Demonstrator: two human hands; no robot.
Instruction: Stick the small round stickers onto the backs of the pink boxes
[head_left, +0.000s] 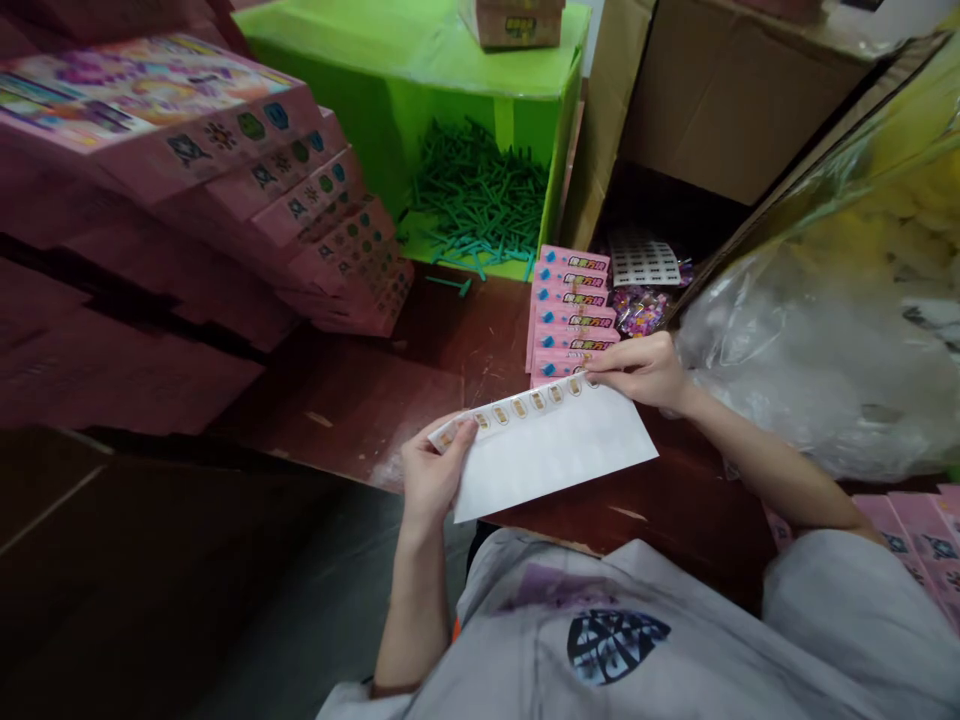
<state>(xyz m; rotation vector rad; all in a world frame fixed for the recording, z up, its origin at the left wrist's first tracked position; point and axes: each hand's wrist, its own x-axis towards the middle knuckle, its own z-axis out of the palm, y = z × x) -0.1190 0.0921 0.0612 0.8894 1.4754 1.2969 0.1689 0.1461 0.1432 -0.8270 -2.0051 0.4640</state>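
Between my two hands I hold a white sticker sheet (555, 450) above the front of the table. A row of small oval stickers with gold print runs along its upper edge. My left hand (437, 465) pinches the left end, thumb on top. At the upper right corner, my right hand (641, 372) is closed on the edge, its fingertips by the last stickers. Just beyond the sheet stands a row of pink boxes (574, 300), partly covered by the sheet and my right hand.
Stacked pink boxes (225, 165) rise at left. A green bin (420, 70) holds several green sticks (480, 195), one lying outside. Behind my right hand are a printed sheet (645, 262) and bagged coloured pieces (641, 310). A cardboard box (720, 100) and clear plastic bag (825, 370) flank the right.
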